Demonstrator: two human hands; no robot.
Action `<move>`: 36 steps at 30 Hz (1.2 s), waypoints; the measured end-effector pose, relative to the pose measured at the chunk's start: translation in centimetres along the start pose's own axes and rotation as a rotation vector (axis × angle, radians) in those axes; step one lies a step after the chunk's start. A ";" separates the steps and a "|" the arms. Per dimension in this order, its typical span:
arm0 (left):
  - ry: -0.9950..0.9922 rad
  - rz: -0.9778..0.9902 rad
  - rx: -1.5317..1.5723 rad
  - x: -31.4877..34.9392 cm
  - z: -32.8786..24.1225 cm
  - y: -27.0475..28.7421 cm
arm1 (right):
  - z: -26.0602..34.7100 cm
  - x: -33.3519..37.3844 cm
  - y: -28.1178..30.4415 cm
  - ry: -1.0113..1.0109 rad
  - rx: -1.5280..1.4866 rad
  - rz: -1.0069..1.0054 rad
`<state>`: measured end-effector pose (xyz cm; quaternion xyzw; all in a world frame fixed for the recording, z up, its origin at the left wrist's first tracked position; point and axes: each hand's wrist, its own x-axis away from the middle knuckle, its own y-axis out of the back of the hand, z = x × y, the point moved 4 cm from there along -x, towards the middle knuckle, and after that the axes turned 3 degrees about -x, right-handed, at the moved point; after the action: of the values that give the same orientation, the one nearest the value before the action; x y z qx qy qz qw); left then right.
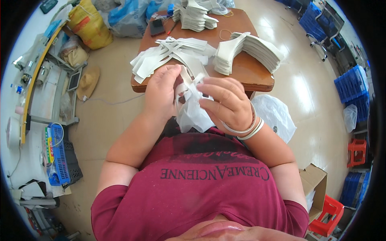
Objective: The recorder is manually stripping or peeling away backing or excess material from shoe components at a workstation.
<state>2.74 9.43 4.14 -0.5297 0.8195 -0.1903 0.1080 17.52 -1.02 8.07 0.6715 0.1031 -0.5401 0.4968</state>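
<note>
In front of my chest, above my lap, both hands work on a thin white fabric-like piece (192,109) with narrow strips at its top and a crumpled lower part. My left hand (161,88) pinches its upper left strip between thumb and fingers. On the other side my right hand (227,100) has bent fingers and grips its right edge. Just beyond the hands, a fanned pile of white cut pieces (150,60) with curved strips lies on the brown table (253,85). To its right stands a neat stack of curved white pieces (251,50).
Another white stack (195,18), a dark box-like object (157,27) and a red pen-like item (173,28) lie farther back on the table. A clear plastic bag (273,116) is on the floor at right. Nearby are a cardboard box (315,180) and a red stool (327,217).
</note>
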 end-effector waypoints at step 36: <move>-0.244 -0.271 -0.363 -5.2 -17.3 10.5 | -3.5 12.6 9.2 -0.720 -0.681 -0.156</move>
<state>-10.37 21.40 15.22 -0.6643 0.7428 0.0124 0.0829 30.90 -7.79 2.45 0.2327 0.1454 -0.7089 0.6498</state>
